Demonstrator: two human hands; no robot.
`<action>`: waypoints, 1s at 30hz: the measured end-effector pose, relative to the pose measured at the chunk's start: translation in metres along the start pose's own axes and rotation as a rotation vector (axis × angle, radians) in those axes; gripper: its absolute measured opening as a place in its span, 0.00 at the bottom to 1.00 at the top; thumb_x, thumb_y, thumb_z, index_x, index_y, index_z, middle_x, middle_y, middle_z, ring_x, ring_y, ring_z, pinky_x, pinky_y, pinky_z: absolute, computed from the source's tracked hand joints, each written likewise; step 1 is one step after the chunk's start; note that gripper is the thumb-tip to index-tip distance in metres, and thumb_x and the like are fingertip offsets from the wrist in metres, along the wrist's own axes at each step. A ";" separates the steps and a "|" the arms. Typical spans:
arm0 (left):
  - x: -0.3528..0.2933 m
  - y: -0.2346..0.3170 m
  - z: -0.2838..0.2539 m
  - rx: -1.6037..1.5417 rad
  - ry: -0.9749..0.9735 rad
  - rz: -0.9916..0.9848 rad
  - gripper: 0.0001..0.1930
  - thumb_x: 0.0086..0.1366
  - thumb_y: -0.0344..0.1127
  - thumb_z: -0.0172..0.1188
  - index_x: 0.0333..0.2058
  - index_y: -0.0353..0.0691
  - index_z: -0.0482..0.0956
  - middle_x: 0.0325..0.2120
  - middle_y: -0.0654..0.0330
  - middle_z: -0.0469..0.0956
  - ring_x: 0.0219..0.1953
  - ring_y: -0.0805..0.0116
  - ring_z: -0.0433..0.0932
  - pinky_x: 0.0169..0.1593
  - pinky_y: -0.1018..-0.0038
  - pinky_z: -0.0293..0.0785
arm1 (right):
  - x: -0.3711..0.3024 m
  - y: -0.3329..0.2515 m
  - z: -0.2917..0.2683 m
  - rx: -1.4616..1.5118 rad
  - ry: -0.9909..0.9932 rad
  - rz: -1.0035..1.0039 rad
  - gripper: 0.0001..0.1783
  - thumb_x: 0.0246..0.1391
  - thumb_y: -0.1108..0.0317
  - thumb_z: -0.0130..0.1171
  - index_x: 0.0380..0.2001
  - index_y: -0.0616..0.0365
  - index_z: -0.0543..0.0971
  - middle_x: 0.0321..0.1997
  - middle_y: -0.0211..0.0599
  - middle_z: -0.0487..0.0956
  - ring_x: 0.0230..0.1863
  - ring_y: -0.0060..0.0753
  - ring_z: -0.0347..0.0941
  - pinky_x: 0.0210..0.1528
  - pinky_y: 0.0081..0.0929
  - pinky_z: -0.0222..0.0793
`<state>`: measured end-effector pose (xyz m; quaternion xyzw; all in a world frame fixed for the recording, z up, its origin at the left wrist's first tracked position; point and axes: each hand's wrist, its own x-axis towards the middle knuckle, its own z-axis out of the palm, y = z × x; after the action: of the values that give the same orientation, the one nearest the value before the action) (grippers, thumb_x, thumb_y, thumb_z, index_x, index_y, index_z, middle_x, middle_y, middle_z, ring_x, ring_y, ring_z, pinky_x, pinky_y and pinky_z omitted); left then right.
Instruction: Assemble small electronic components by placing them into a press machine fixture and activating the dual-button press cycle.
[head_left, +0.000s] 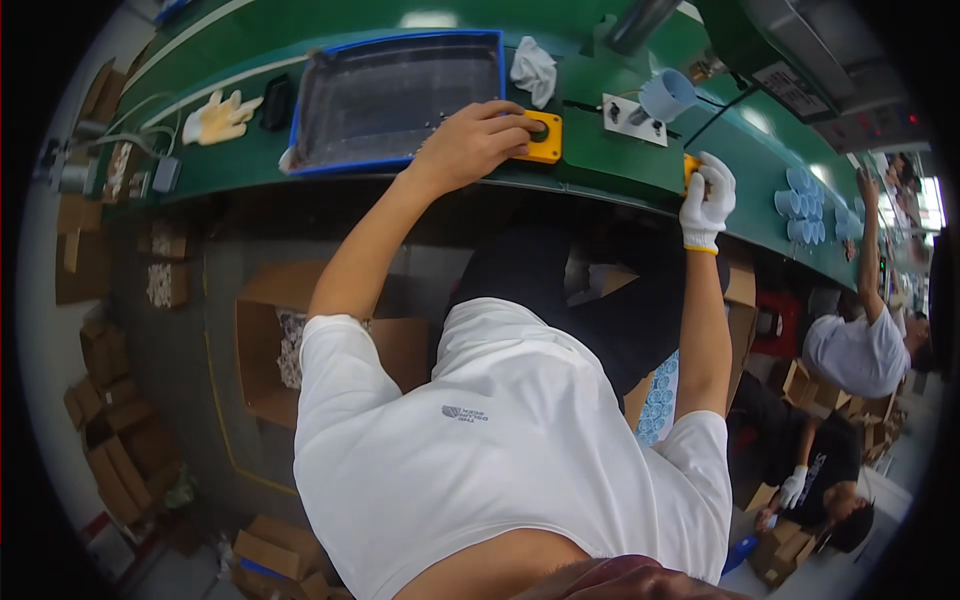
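My left hand (480,145) is bare and lies with its fingers stretched over a yellow push-button box (545,138) with a dark button, at the bench's front edge. My right hand (708,200), in a white knit glove with a yellow cuff, curls its fingers about a second yellow button box (691,172), mostly covered by the glove. Between and beyond the hands, a light-blue plastic cup (667,95) sits tilted at a white bracket plate (634,119) with dark screws. Left of my left hand stands a shallow blue-rimmed tray (400,38) holding small bits.
A crumpled white cloth (534,72) and a pale glove (221,118) lie on the green bench. A green machine (765,50) overhangs the back right. Stacked blue cups (800,205) stand farther right. Cardboard boxes (270,370) are below the bench; a co-worker (855,350) is at right.
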<state>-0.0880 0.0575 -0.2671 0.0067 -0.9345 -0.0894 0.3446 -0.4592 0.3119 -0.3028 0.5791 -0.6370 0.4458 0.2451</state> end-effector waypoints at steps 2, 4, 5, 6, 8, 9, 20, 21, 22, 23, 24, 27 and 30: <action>0.000 -0.003 -0.002 -0.048 -0.004 0.030 0.07 0.68 0.34 0.71 0.38 0.43 0.82 0.55 0.68 0.88 0.61 0.55 0.82 0.61 0.59 0.83 | 0.003 -0.002 0.002 0.001 -0.006 0.013 0.04 0.59 0.75 0.66 0.37 0.59 0.82 0.53 0.48 0.88 0.52 0.53 0.84 0.59 0.45 0.79; -0.007 -0.006 0.001 -0.046 -0.023 -0.026 0.07 0.67 0.33 0.71 0.39 0.41 0.82 0.56 0.66 0.88 0.61 0.53 0.82 0.61 0.58 0.82 | 0.008 -0.006 0.005 -0.010 -0.006 0.019 0.03 0.59 0.75 0.65 0.36 0.60 0.82 0.52 0.48 0.89 0.52 0.53 0.84 0.58 0.44 0.79; -0.005 -0.005 0.000 -0.053 -0.031 -0.028 0.07 0.66 0.32 0.71 0.40 0.40 0.82 0.54 0.63 0.88 0.60 0.52 0.82 0.61 0.57 0.81 | 0.009 -0.007 0.003 -0.008 0.001 0.019 0.03 0.58 0.76 0.65 0.36 0.60 0.82 0.52 0.48 0.89 0.51 0.54 0.84 0.58 0.44 0.80; 0.000 -0.003 0.001 -0.065 -0.027 0.008 0.07 0.66 0.32 0.71 0.40 0.40 0.82 0.54 0.63 0.88 0.60 0.52 0.82 0.61 0.57 0.81 | 0.011 -0.008 0.001 -0.008 0.010 0.017 0.04 0.58 0.76 0.65 0.37 0.60 0.82 0.51 0.48 0.89 0.51 0.54 0.84 0.57 0.44 0.80; 0.014 0.002 0.001 -0.103 -0.044 -0.047 0.07 0.67 0.31 0.70 0.41 0.39 0.83 0.53 0.62 0.88 0.59 0.50 0.82 0.61 0.56 0.80 | 0.015 -0.008 -0.010 -0.020 0.027 0.010 0.03 0.56 0.76 0.65 0.35 0.59 0.82 0.50 0.48 0.89 0.49 0.55 0.84 0.56 0.46 0.80; 0.020 0.004 0.000 -0.125 -0.083 -0.042 0.08 0.67 0.30 0.70 0.43 0.39 0.85 0.51 0.61 0.88 0.57 0.49 0.82 0.61 0.55 0.80 | 0.015 -0.010 -0.015 -0.053 0.028 0.008 0.03 0.56 0.76 0.66 0.34 0.59 0.82 0.49 0.47 0.89 0.49 0.55 0.85 0.56 0.47 0.80; 0.019 0.009 0.014 -0.134 -0.022 -0.166 0.07 0.69 0.29 0.70 0.44 0.36 0.86 0.41 0.54 0.86 0.48 0.49 0.84 0.53 0.57 0.79 | 0.024 -0.017 -0.019 0.045 0.007 0.002 0.07 0.54 0.69 0.71 0.34 0.55 0.81 0.42 0.42 0.87 0.44 0.53 0.84 0.50 0.47 0.80; 0.015 0.004 0.018 -0.264 0.031 -0.279 0.06 0.71 0.29 0.69 0.43 0.34 0.86 0.40 0.52 0.85 0.46 0.49 0.84 0.50 0.58 0.79 | 0.022 -0.020 -0.020 0.074 0.038 0.022 0.08 0.54 0.69 0.71 0.35 0.55 0.81 0.42 0.43 0.87 0.44 0.54 0.84 0.50 0.48 0.80; 0.019 0.001 0.019 -0.269 0.037 -0.260 0.06 0.71 0.29 0.69 0.43 0.34 0.86 0.40 0.52 0.85 0.46 0.49 0.84 0.50 0.58 0.79 | 0.021 -0.018 -0.024 0.091 0.071 0.044 0.09 0.53 0.69 0.71 0.36 0.55 0.81 0.42 0.44 0.87 0.44 0.56 0.84 0.50 0.49 0.80; 0.022 0.000 0.017 -0.306 0.041 -0.325 0.06 0.73 0.31 0.68 0.43 0.34 0.85 0.38 0.52 0.85 0.41 0.52 0.84 0.47 0.61 0.79 | 0.019 -0.013 -0.026 0.115 0.064 0.059 0.10 0.53 0.68 0.71 0.38 0.56 0.81 0.41 0.45 0.87 0.44 0.58 0.84 0.51 0.50 0.80; 0.023 -0.002 0.018 -0.345 0.042 -0.390 0.07 0.76 0.32 0.66 0.42 0.33 0.85 0.35 0.51 0.85 0.36 0.56 0.84 0.43 0.64 0.78 | 0.015 -0.009 -0.027 0.107 0.054 0.089 0.11 0.53 0.68 0.71 0.39 0.56 0.82 0.41 0.46 0.87 0.45 0.58 0.84 0.51 0.49 0.80; 0.002 -0.013 0.016 -0.294 0.076 -0.528 0.13 0.80 0.37 0.62 0.38 0.30 0.82 0.29 0.51 0.79 0.31 0.58 0.79 0.39 0.66 0.75 | 0.016 -0.009 -0.020 0.192 0.056 0.135 0.13 0.54 0.68 0.70 0.43 0.57 0.84 0.42 0.48 0.87 0.45 0.59 0.84 0.51 0.49 0.80; -0.005 -0.022 0.019 -0.287 0.072 -0.672 0.18 0.83 0.38 0.57 0.34 0.29 0.75 0.25 0.49 0.72 0.28 0.55 0.71 0.36 0.63 0.70 | 0.008 -0.005 -0.017 0.219 0.007 0.239 0.15 0.56 0.70 0.67 0.47 0.58 0.83 0.49 0.47 0.88 0.51 0.56 0.84 0.57 0.47 0.80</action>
<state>-0.0970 0.0389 -0.2882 0.2681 -0.8453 -0.3275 0.3261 -0.4594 0.3227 -0.2861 0.5209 -0.6480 0.5407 0.1281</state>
